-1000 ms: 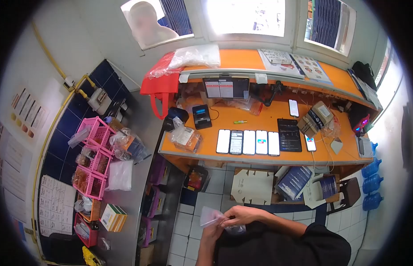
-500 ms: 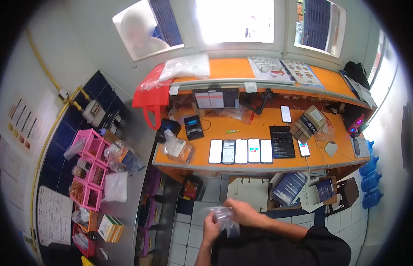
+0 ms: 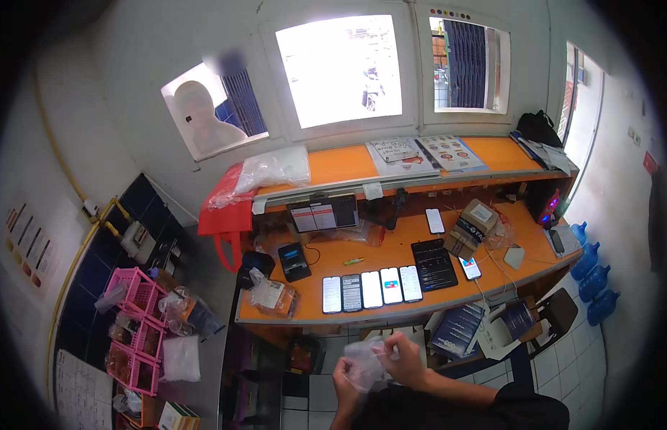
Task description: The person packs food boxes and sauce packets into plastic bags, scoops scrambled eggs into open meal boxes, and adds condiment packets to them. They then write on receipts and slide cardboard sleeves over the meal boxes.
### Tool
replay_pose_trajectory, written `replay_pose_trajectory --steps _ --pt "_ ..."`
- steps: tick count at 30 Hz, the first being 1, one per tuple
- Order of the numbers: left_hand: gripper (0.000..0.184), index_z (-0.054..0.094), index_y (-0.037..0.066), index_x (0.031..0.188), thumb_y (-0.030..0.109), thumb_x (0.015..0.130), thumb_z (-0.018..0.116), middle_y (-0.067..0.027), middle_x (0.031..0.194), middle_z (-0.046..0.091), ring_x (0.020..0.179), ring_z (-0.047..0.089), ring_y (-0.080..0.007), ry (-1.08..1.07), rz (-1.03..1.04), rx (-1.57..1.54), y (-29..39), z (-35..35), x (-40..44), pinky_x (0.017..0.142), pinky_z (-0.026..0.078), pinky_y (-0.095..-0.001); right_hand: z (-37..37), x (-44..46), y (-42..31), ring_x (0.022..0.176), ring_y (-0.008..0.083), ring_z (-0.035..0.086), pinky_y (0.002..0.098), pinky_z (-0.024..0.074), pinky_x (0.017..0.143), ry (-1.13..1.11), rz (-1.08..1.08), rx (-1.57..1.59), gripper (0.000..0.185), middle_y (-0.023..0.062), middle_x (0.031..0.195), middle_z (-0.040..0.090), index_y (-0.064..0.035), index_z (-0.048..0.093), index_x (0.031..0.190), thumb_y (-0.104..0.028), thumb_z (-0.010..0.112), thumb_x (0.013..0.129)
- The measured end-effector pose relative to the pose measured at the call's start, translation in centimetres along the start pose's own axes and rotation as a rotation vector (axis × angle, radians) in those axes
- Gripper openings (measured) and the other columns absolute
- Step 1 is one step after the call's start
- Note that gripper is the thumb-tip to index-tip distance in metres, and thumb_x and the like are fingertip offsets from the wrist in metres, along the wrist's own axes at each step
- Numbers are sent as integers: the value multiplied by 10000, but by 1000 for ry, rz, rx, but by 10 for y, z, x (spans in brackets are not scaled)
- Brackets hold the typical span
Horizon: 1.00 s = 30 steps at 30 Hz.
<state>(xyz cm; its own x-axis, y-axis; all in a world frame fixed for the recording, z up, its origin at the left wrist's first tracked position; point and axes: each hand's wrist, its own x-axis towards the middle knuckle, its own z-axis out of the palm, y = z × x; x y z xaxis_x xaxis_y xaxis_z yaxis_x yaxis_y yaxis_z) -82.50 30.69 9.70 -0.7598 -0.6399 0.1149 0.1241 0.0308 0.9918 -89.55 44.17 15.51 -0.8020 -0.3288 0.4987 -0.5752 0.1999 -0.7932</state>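
Observation:
A clear plastic bag (image 3: pixel 366 364) is held up in front of my body, below the desk's front edge. My left hand (image 3: pixel 344 378) grips its left side with closed fingers. On the other side, my right hand (image 3: pixel 405 358) pinches the bag's upper right edge. The plastic spreads between both hands and looks crumpled; I cannot make out anything inside it. Beyond the hands, a row of several phones (image 3: pixel 371 288) with lit screens lies along the front of the orange desk (image 3: pixel 312 312). A dark tablet (image 3: pixel 434 263) lies to the right of that row.
A monitor (image 3: pixel 324 216), a card terminal (image 3: pixel 294 261) and a cardboard box (image 3: pixel 471 229) stand on the desk. Pink baskets (image 3: pixel 138 326) line the left counter. Blue water jugs (image 3: pixel 601 295) stand at right. A person (image 3: pixel 204 118) is outside the left window.
My view has tilted upward, so the desk and phones sit lower in the picture. The plastic bag is spread wider between my hands.

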Motion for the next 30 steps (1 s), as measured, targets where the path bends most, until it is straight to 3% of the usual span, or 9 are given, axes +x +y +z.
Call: replay_pose_trajectory --steps 4,9,13,15,20,22,27,29,30 --pt "155 530 38 814 78 883 662 -35 737 556 681 532 -121 -97 152 -44 25 19 11 616 447 -276 71 -93 109 769 325 646 404 533 688 -579 43 -219 180 132 927 638 -42 583 1038 -122 658 895" --pt "161 505 33 751 -13 809 648 -148 671 479 576 487 -307 -219 613 442 -39 -32 -36 547 406 -402 71 -62 108 693 189 625 365 520 649 -149 -8 211 138 53 689 592 -35 649 919 -165 617 953" --pt "163 532 24 782 59 804 690 -149 693 527 620 538 -315 170 56 570 -104 -107 -74 582 433 -408 9 43 -11 571 70 408 252 421 540 0 226 131 383 5 572 377 -38 442 615 -38 640 942" --pt "172 520 21 805 49 817 689 -128 690 517 610 522 -312 238 146 541 -75 -96 -65 591 438 -395 32 29 -45 570 56 305 248 349 496 -66 97 363 424 13 582 334 -49 337 630 46 653 896" --pt "231 462 40 835 -26 832 683 -67 683 481 587 488 -276 180 321 418 4 -86 -24 608 444 -345 139 -75 26 544 135 459 310 441 551 -308 67 415 245 62 604 493 -38 511 685 -21 671 871" --pt "233 449 53 799 -12 868 662 -83 772 533 640 503 -195 356 264 -107 28 -86 -10 609 432 -297 170 -123 58 538 200 512 357 497 585 -452 219 388 167 113 622 544 -27 562 719 -31 669 847" --pt "250 440 65 789 -3 874 666 -75 726 469 621 474 -209 226 551 361 -1 -144 -29 573 419 -335 212 -145 70 816 278 625 424 495 739 -986 -7 504 45 175 915 654 -13 642 864 -31 631 824" --pt "261 425 65 795 28 873 671 -57 688 423 609 450 -256 345 323 957 -53 -206 -70 571 417 -378 203 -55 -8 760 276 597 420 481 692 -757 333 229 29 161 843 616 -19 613 817 2 629 826" --pt "232 448 51 816 61 876 672 -73 729 453 661 476 -272 526 84 851 -72 -242 -93 607 415 -406 215 -21 -2 646 245 533 402 452 608 -381 0 228 101 146 709 546 -12 561 778 20 638 836"
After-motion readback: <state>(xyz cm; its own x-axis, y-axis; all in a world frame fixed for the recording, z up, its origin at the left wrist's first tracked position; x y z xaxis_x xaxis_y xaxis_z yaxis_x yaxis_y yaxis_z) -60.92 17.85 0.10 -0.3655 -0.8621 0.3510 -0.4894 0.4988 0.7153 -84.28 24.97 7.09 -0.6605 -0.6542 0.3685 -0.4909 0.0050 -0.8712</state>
